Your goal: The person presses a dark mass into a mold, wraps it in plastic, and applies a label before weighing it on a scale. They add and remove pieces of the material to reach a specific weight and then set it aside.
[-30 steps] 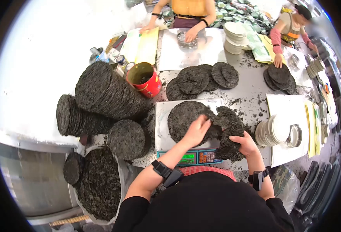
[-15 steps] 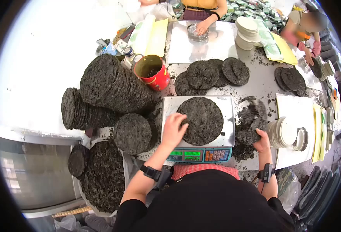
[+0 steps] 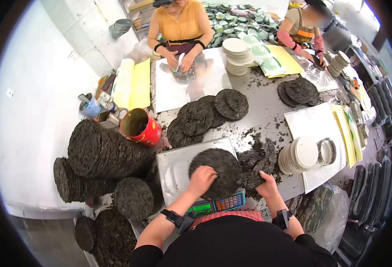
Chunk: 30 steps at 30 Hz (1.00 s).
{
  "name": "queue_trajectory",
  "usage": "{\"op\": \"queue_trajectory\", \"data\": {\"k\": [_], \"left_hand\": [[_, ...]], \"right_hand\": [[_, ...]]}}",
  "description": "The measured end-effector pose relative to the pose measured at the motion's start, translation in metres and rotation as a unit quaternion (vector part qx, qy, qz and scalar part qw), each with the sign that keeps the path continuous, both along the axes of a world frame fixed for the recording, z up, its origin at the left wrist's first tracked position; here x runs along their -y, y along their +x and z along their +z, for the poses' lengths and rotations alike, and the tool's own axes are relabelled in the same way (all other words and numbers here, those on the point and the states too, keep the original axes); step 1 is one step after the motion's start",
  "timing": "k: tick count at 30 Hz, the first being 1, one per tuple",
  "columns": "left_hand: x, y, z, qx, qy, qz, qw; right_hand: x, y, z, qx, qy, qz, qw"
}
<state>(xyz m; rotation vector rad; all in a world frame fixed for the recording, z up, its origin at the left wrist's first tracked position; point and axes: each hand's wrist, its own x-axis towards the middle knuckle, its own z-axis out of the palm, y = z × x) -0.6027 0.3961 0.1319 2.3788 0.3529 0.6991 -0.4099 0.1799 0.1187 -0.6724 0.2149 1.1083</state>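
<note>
A round dark, flaky disc (image 3: 220,167) overlaps the metal plate (image 3: 171,171) of a scale and part of its keypad panel. My left hand (image 3: 202,181) has its curled fingers on the disc's left part, its thumb hidden. To the right, my right hand (image 3: 267,186) pinches a ragged dark piece (image 3: 252,174) beside the scale, at the edge of a loose dark heap (image 3: 260,151). Green digits glow on the scale's display (image 3: 202,209).
Dark disc stacks (image 3: 107,151) and a red can (image 3: 142,129) stand left. Overlapping discs (image 3: 196,118) lie behind the scale, pale round plates (image 3: 300,153) right. Across the table, one person (image 3: 182,22) handles a ring-shaped mould; another (image 3: 300,29) works at the back right.
The view has turned and shows more of the far side. The disc has shifted towards me over the scale's front edge, with my left hand further onto it. My right hand stays at the dark piece.
</note>
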Motion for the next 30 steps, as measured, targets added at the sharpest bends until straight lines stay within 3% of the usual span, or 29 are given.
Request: {"op": "queue_trajectory", "data": {"k": [4, 6, 10, 12, 14, 16, 17, 18, 20, 22, 24, 26, 27, 30], "left_hand": [[0.025, 0.056, 0.005, 0.012, -0.057, -0.122, 0.991], [0.023, 0.062, 0.006, 0.092, 0.014, -0.231, 0.969], [0.030, 0.060, 0.027, 0.005, -0.045, -0.244, 0.969], [0.022, 0.054, 0.032, 0.003, -0.032, -0.234, 0.972], [0.003, 0.018, 0.023, -0.043, -0.025, -0.128, 0.990], [-0.017, -0.055, 0.038, -0.069, -0.026, 0.068, 0.995], [-0.028, -0.097, 0.044, -0.071, 0.050, 0.194, 0.977], [-0.036, -0.139, 0.047, -0.026, -0.024, 0.335, 0.941], [-0.034, -0.229, 0.035, -0.018, 0.050, 0.598, 0.800], [-0.023, -0.304, 0.008, -0.042, 0.054, 0.754, 0.654], [-0.016, -0.346, -0.035, -0.107, -0.164, 0.699, 0.688], [-0.009, -0.332, -0.031, -0.043, -0.216, 0.654, 0.724], [-0.009, -0.315, -0.012, -0.063, -0.227, 0.698, 0.677], [-0.006, -0.316, -0.020, -0.179, -0.021, 0.722, 0.668]], "right_hand": [[-0.022, 0.029, -0.005, 0.093, -0.069, -0.028, 0.993], [-0.035, 0.066, 0.002, 0.135, -0.060, -0.066, 0.987], [-0.104, 0.143, 0.010, 0.202, 0.017, -0.089, 0.975], [-0.155, 0.167, -0.004, 0.169, 0.044, -0.108, 0.979], [-0.190, 0.171, -0.009, 0.188, -0.031, -0.139, 0.972], [-0.205, 0.163, -0.019, 0.210, -0.157, -0.168, 0.950], [-0.202, 0.153, -0.022, 0.207, -0.158, -0.134, 0.956], [-0.196, 0.146, -0.036, 0.178, -0.101, -0.111, 0.972], [-0.173, 0.119, -0.049, 0.132, -0.037, -0.042, 0.990], [-0.144, 0.082, -0.039, 0.155, -0.004, 0.035, 0.987], [-0.115, 0.053, -0.030, 0.145, -0.010, 0.079, 0.986], [-0.094, 0.028, -0.003, 0.140, -0.029, 0.090, 0.986], [-0.085, 0.026, -0.004, 0.149, -0.047, 0.087, 0.984], [-0.056, 0.035, -0.009, 0.181, -0.091, 0.077, 0.976]]}}
